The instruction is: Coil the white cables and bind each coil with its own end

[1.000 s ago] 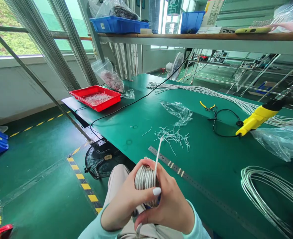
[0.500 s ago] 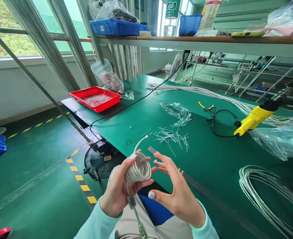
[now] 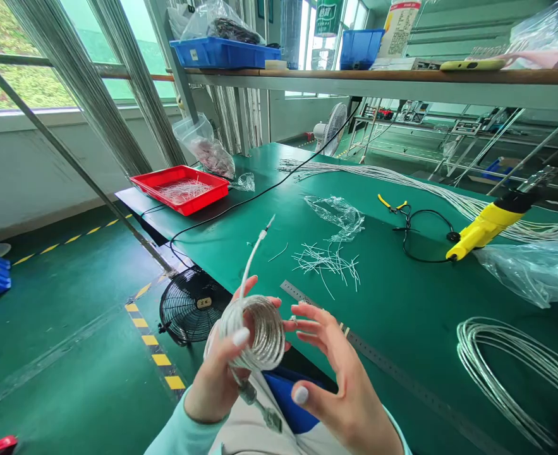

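Note:
A coiled silvery-white cable (image 3: 265,332) sits in my left hand (image 3: 217,376), the thumb lying across the near side of the loops and fingers behind them. One cable end, with a stripped tip, sticks up from the coil over the table. Below the coil hangs a grey cylinder and a connector (image 3: 272,418) on the cable's other end. My right hand (image 3: 340,373) is just right of the coil, fingers apart and curved, holding nothing. Its fingertips are close to my left fingertips; whether they touch I cannot tell.
The green table (image 3: 392,297) bears white wire offcuts (image 3: 328,264), a steel ruler (image 3: 392,370), a yellow heat gun (image 3: 487,227), yellow-handled cutters (image 3: 392,203), clear plastic film (image 3: 338,215) and a cable coil (image 3: 491,373). A red tray (image 3: 181,189) stands far left. A black fan (image 3: 196,303) is beside the table.
The free cable end has swung up and left, standing more upright. The coil has turned and looks looser in my left hand. The connector has swung up and to the right.

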Motion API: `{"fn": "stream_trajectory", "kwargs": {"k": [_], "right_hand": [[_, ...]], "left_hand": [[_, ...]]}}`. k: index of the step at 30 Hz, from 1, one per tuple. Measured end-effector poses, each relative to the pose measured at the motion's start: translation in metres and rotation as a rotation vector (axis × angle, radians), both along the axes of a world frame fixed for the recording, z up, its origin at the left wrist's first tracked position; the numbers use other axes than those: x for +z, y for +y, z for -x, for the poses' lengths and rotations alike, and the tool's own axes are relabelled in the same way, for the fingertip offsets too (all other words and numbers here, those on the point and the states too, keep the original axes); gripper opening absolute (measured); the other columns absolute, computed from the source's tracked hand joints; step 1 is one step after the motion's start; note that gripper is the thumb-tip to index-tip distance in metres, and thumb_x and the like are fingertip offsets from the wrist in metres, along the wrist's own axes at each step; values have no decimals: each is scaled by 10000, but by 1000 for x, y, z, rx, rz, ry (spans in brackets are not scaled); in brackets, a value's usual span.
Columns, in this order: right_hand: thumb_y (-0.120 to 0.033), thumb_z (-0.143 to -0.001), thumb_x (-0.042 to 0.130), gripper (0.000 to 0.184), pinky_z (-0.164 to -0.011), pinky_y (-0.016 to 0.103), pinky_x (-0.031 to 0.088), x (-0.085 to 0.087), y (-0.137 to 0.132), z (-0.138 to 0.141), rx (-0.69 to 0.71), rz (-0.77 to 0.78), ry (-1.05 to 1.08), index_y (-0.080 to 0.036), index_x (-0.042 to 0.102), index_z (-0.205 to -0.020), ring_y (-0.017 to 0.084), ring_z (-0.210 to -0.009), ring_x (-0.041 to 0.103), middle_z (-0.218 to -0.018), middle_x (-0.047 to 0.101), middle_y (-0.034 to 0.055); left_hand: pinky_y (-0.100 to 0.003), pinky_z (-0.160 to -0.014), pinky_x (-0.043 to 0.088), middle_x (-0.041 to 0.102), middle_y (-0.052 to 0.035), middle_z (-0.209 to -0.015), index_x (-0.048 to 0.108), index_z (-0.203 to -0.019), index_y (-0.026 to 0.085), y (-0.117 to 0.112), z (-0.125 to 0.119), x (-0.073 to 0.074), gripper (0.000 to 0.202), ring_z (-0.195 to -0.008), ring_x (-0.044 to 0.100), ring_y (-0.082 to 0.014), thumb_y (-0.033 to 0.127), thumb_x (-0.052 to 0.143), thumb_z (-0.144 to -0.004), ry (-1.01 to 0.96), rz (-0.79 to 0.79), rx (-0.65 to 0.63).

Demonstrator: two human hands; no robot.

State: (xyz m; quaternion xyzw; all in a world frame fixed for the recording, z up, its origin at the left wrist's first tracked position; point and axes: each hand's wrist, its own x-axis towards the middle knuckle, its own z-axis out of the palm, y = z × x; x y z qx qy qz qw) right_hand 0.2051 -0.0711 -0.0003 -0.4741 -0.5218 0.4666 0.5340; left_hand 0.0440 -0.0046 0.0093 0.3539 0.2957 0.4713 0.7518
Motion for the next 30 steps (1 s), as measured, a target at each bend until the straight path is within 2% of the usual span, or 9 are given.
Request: {"fn": "stream_trajectory", "kwargs": {"k": [2, 4, 7, 9, 14, 19, 23, 26, 30], "right_hand": [[-730, -619, 751, 993, -1053, 498, 447, -3, -1, 2, 83, 134, 209, -299, 363, -1425, 332, -1256, 533, -1471, 423, 135], [-701, -569, 804, 1082, -1017, 498, 474, -8, 2, 5, 173, 213, 406, -303, 312, -1447, 333, -1205, 582, -1481, 407, 152], [-557, -602, 862, 1030, -989, 469, 493, -14, 7, 14, 230, 208, 580, -291, 312, -1431, 305, -1156, 625, -1389, 515, 144], [-492, -590, 881, 957, -999, 455, 486, -14, 9, 20, 195, 209, 635, -282, 381, -1379, 297, -1159, 626, -1305, 591, 120], [-389, -600, 842, 706, -989, 429, 496, -11, 9, 31, 97, 242, 738, -271, 540, -1227, 285, -1119, 647, -1142, 677, 64], [-403, -597, 745, 511, -841, 397, 574, -18, 8, 39, 3, 218, 717, -255, 603, -1065, 278, -949, 697, -1019, 713, 63], [-405, -621, 674, 522, -794, 394, 590, -27, 7, 43, -13, 202, 719, -238, 595, -1109, 287, -925, 700, -1039, 716, 75], [-415, -633, 660, 583, -763, 405, 596, -32, 6, 45, 11, 203, 756, -229, 584, -1179, 301, -929, 701, -1073, 714, 86], [-506, -659, 623, 614, -887, 501, 555, -35, 8, 47, 29, 194, 815, -215, 604, -1199, 343, -1017, 686, -1041, 731, 98]], "left_hand": [[-401, -833, 580, 634, -78, -1191, 297, -1416, 313, -5, 0, -3, 889, -1029, 677, -306, 259, 798, -684, 229, -293, 29], [-447, -927, 523, 586, -72, -1244, 219, -1432, 384, -8, 1, -7, 998, -1098, 637, -302, 149, 799, -654, 465, -586, -1], [-626, -1067, 339, 563, -92, -1278, 86, -1461, 422, -12, 2, -11, 1145, -1141, 609, -343, 81, 779, -615, 716, -921, -119], [-712, -1089, 216, 564, -123, -1292, 17, -1466, 410, -13, 2, -11, 1199, -1168, 593, -384, 62, 770, -600, 821, -1038, -159], [-769, -1023, 270, 441, -195, -1457, -77, -1467, 422, -13, -4, -4, 1259, -1238, 530, -445, 45, 745, -591, 906, -1060, -230], [-737, -1001, 348, 364, -192, -1498, -79, -1461, 448, -12, -8, -2, 1252, -1306, 445, -449, 77, 767, -616, 947, -1022, -271], [-662, -1073, 333, 277, -187, -1507, 4, -1480, 390, -12, -8, -3, 1193, -1410, 268, -439, 128, 783, -616, 952, -1078, -233], [-629, -1118, 280, 248, -166, -1513, 9, -1486, 386, -10, -5, -1, 1168, -1429, 228, -407, 105, 750, -628, 941, -1117, -231], [-562, -1118, 312, 205, -123, -1540, 22, -1502, 409, -3, 6, 5, 1171, -1426, 234, -403, 289, 818, -651, 739, -1036, -398]]}}
